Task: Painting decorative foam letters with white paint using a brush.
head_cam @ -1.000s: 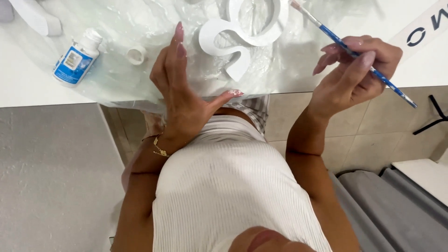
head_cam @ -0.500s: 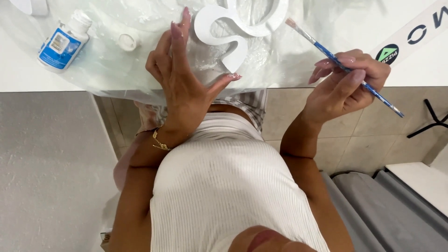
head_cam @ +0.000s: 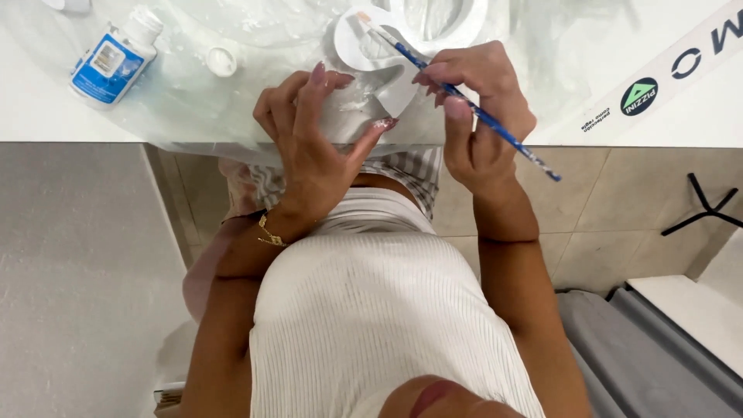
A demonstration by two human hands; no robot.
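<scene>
At the table's edge, the left hand [head_cam: 313,143] grips the white letter [head_cam: 371,73] while the right hand [head_cam: 476,116] pinches a paintbrush [head_cam: 464,101]. A slipping grip could smear wet paint onto fingers.

The thin paintbrush [head_cam: 464,101] has a blue speckled handle. The flat curved cut-out shape [head_cam: 371,54] is white. The small plastic bottle [head_cam: 116,54] is white with a blue label; its round loose cap [head_cam: 222,61] is white. The tabletop [head_cam: 46,116] is white.
</scene>
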